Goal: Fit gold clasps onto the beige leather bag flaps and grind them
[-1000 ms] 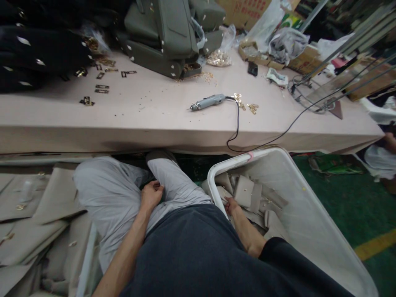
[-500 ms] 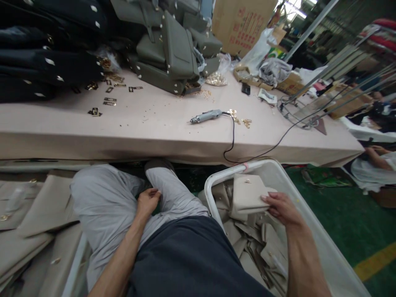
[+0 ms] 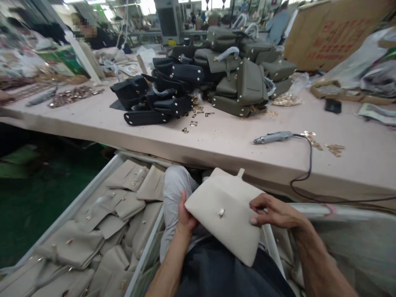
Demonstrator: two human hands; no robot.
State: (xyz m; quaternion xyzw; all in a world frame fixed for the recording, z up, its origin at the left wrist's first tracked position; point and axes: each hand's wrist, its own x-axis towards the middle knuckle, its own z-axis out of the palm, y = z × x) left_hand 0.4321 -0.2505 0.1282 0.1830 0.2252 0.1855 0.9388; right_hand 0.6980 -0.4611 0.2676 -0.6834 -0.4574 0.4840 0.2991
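I hold a cream bag flap panel [image 3: 225, 218] with a small metal stud in its middle, above my lap. My left hand [image 3: 185, 214] grips its left edge, thumb on top. Its right side is held by my right hand [image 3: 274, 211], fingers curled over the face. A grey electric screwdriver [image 3: 274, 137] with a black cord lies on the pink table [image 3: 216, 140] just beyond the panel.
A white bin [image 3: 93, 231] at my left holds several cream panels. Another white bin [image 3: 340, 231] stands at my right. Black bags [image 3: 154, 99] and olive bags [image 3: 244, 78] are piled on the table, with gold hardware [image 3: 324, 144] scattered. A cardboard box [image 3: 334, 33] is far right. A person sits at the far left.
My right hand lifted the cream panel out of the right bin and brought it over my lap. My left hand left my thigh and took its left edge. My view swung left.
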